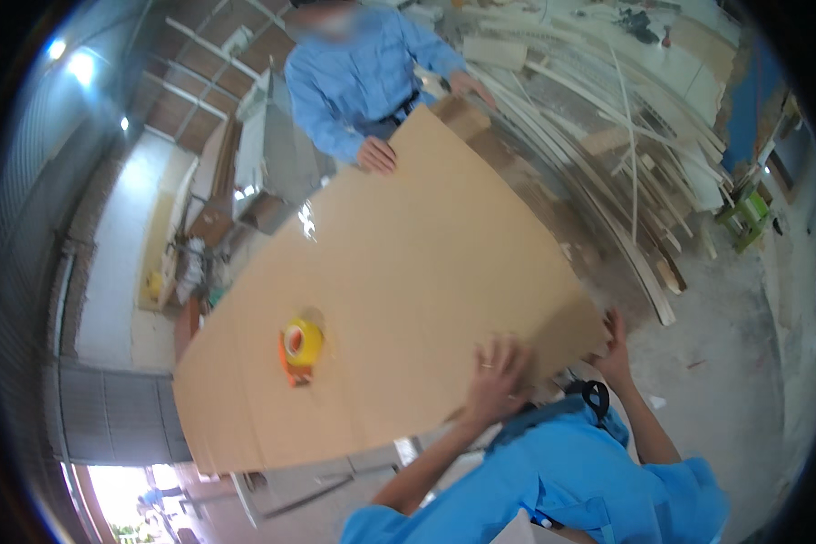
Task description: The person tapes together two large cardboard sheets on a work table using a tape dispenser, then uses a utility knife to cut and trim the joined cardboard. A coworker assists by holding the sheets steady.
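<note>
A large brown sheet (399, 263), like cardboard, lies flat in front of me with a shine near its far left edge. My left hand (503, 376) rests on top near the close edge, fingers spread and slightly blurred. At the near right corner, my right hand (615, 352) has its fingers curled against the sheet's edge; part of them is hidden. An orange tape dispenser (297, 374) with a yellow roll of tape (304, 342) sits on the sheet, left of my left hand and apart from it.
Across the sheet stands a co-worker (358, 77) in blue, one hand (376, 156) on its far edge, the other (471, 88) beyond the far corner. Long wooden strips (598, 172) are heaped on the right, near a green stool (745, 218). Metal framing (317, 490) shows below the sheet.
</note>
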{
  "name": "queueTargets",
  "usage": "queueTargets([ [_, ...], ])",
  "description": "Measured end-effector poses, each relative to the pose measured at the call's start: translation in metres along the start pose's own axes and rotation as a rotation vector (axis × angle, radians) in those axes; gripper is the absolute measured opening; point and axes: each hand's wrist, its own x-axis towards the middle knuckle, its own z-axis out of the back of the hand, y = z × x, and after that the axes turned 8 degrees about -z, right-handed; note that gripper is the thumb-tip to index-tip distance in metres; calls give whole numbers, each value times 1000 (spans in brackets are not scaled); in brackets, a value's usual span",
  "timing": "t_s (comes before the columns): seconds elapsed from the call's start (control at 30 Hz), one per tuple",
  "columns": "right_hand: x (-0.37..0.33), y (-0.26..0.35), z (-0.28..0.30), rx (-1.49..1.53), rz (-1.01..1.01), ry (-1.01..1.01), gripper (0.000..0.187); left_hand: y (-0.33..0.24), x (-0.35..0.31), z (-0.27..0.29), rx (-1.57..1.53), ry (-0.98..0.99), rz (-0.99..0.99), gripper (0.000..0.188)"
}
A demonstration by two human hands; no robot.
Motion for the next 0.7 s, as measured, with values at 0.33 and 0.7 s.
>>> queueTargets([
  [0.33, -72, -62, -69, 876, -633, 282, 69, -21, 40, -20, -3, -82, -98, 89],
  [0.7, -69, -17, -65, 855, -462, -91, 52, -4, 40, -12, -272, -176, -126, 79],
])
